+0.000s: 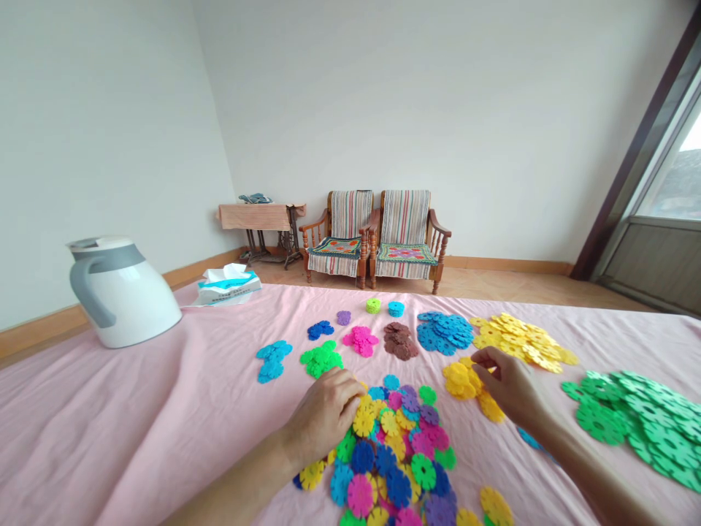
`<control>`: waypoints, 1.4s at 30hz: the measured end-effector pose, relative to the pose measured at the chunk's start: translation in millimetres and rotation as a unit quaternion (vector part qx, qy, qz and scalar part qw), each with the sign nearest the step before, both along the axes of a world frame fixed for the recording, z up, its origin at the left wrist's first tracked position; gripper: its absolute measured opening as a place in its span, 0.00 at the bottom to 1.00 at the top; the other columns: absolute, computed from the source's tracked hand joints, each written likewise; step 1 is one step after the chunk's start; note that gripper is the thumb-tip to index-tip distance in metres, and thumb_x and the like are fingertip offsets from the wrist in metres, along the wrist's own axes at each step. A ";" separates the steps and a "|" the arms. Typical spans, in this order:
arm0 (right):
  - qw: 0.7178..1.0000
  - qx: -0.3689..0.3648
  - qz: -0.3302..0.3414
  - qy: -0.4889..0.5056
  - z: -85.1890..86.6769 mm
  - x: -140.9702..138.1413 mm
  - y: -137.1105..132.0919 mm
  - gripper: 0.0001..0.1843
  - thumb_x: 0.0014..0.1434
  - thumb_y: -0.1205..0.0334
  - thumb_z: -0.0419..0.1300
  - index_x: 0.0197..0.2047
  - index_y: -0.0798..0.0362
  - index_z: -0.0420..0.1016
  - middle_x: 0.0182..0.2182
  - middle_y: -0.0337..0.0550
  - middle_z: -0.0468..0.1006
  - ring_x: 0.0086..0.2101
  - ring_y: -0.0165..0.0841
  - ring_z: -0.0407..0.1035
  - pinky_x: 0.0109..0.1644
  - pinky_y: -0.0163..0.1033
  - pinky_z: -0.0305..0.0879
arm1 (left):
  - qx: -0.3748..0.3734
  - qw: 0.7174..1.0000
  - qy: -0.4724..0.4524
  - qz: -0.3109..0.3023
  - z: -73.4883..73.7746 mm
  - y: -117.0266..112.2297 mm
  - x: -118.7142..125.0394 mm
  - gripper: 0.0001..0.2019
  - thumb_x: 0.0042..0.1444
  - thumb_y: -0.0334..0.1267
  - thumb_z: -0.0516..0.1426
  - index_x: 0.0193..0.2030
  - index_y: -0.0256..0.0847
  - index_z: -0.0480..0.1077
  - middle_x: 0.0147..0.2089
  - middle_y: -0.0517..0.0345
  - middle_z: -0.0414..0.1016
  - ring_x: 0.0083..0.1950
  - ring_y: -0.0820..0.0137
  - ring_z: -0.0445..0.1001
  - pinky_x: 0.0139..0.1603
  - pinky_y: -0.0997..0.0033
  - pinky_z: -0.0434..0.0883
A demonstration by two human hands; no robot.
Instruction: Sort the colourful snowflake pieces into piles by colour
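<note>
Flower-shaped discs [385, 459] in many colours lie in a loose pile on the pink cloth [213, 387] just in front of me; I take the pile's middle as my clock centre, with twelve pointing away from me. My left hand [323, 409] rests at ten o'clock, palm down with its fingers curled in at the pile's edge; the fingertips are partly hidden, so I cannot tell whether they pinch a disc. My right hand [509, 383] is at two o'clock, thumb and fingers bent beside the small yellow heap [460, 380]; I cannot tell whether they grip a disc there.

Sorted colours stand around: a light green heap [321, 359] at eleven, a pink heap [360, 340] and a brown heap [399, 341] near twelve, a large blue heap [445, 334] at one. A large yellow heap [520, 340] spreads between one and two, beyond my right hand, and a big green heap [649, 424] fills three o'clock. A white kettle [136, 299] stands upright at ten, with a tissue box [227, 288] beyond it towards eleven. Two wooden armchairs [405, 252] stand at twelve, past the cloth's far edge.
</note>
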State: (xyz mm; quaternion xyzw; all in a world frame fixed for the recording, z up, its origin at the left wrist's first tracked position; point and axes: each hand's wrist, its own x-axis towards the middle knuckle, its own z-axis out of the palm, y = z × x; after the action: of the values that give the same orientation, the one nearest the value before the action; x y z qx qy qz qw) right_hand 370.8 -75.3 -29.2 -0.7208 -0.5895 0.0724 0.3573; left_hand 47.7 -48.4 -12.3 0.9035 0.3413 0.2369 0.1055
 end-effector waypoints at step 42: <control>0.996 0.072 -0.003 -0.049 -17.6 -34.6 -8.8 0.21 0.60 0.46 0.45 0.24 0.50 0.62 0.17 0.34 0.63 0.20 0.29 0.58 0.25 0.33 0.49 | 0.239 0.914 0.100 -0.312 -8.0 -66.9 76.4 0.12 0.64 0.38 0.46 0.52 0.49 0.65 0.57 0.62 0.68 0.54 0.67 0.66 0.53 0.63 0.61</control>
State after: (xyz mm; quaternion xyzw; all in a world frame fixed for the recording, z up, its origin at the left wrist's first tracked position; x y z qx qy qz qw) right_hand 336.2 -84.2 -46.8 -0.6976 -0.6080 -0.0067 0.3791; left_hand 124.1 -115.3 -20.3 0.9813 -0.0156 0.1747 -0.0798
